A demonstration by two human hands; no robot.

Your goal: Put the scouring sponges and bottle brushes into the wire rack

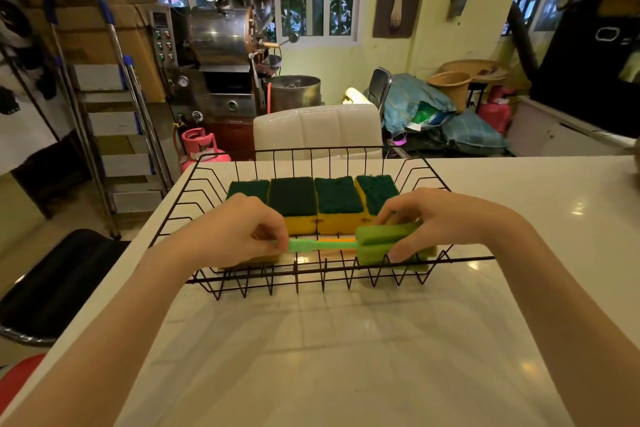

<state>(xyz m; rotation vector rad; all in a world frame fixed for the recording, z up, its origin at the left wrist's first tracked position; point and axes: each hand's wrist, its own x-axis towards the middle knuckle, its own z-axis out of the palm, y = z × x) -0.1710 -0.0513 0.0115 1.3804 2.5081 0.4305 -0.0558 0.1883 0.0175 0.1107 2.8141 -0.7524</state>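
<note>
A black wire rack stands on the white table. Several green-topped yellow scouring sponges stand in a row along its far half. I hold a green bottle brush level inside the rack's near half. My left hand pinches the handle end. My right hand grips the green foam head. An orange handle shows just behind the green one. A yellow sponge edge peeks out under my left hand.
The white table spreads in front of the rack and to its right. A white chair back stands just beyond the far table edge. A black seat and a stepladder are to the left.
</note>
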